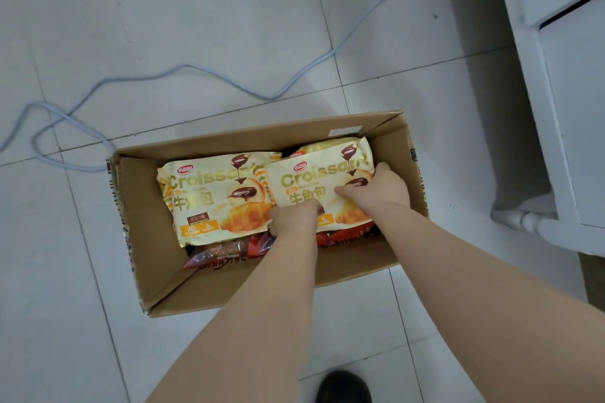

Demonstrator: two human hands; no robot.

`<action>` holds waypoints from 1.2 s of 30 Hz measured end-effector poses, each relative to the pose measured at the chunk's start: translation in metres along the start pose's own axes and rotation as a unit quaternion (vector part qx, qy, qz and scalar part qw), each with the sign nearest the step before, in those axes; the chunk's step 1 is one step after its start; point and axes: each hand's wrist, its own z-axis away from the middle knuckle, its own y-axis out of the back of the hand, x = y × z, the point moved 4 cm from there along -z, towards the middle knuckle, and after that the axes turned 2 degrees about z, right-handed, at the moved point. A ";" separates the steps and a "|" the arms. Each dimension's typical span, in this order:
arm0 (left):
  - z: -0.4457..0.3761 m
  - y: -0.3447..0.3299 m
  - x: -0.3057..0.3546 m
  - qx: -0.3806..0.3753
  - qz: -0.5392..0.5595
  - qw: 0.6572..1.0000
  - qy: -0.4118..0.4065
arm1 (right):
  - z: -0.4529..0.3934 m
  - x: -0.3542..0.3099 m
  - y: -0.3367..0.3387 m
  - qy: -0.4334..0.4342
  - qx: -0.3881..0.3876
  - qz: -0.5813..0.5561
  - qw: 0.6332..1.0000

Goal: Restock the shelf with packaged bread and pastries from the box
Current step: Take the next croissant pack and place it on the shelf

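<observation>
An open cardboard box (154, 275) stands on the tiled floor below me. Two yellow croissant bags lie on top inside it: the left croissant bag (209, 196) and the right croissant bag (311, 178). Both of my hands reach into the box. My left hand (293, 217) grips the near left corner of the right croissant bag. My right hand (381, 188) lies on that bag's right side, fingers curled over its face and edge. Red and brown packets (226, 250) show underneath the bags.
A white shelf unit (563, 82) stands at the right, its base close to the box. A pale cable (183, 70) snakes over the floor tiles behind and left of the box. The toe of a dark shoe (343, 386) shows at the bottom.
</observation>
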 end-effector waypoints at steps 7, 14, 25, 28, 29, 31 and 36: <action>-0.001 0.020 -0.007 -0.008 -0.052 0.992 -0.118 | 0.005 0.010 0.003 -0.011 -0.057 -0.168 0.984; 0.021 0.028 -0.011 -0.057 -0.043 0.993 -0.095 | 0.023 0.008 0.009 0.040 -0.083 -0.234 0.968; 0.236 0.086 0.095 -0.084 -0.120 0.936 -0.321 | 0.153 -0.045 0.181 0.036 -0.045 -0.475 0.878; 0.365 0.104 0.150 -0.128 -0.134 0.890 -0.417 | 0.220 -0.077 0.274 0.057 -0.048 -0.531 0.844; 0.412 0.112 0.165 -0.134 -0.138 0.871 -0.453 | 0.246 -0.089 0.307 0.072 -0.044 -0.548 0.832; 0.502 0.130 0.185 -0.145 -0.142 0.837 -0.507 | 0.301 -0.106 0.374 0.104 -0.022 -0.559 0.822; 0.706 0.172 0.201 -0.186 -0.144 0.754 -0.614 | 0.451 -0.121 0.523 0.199 0.053 -0.543 0.814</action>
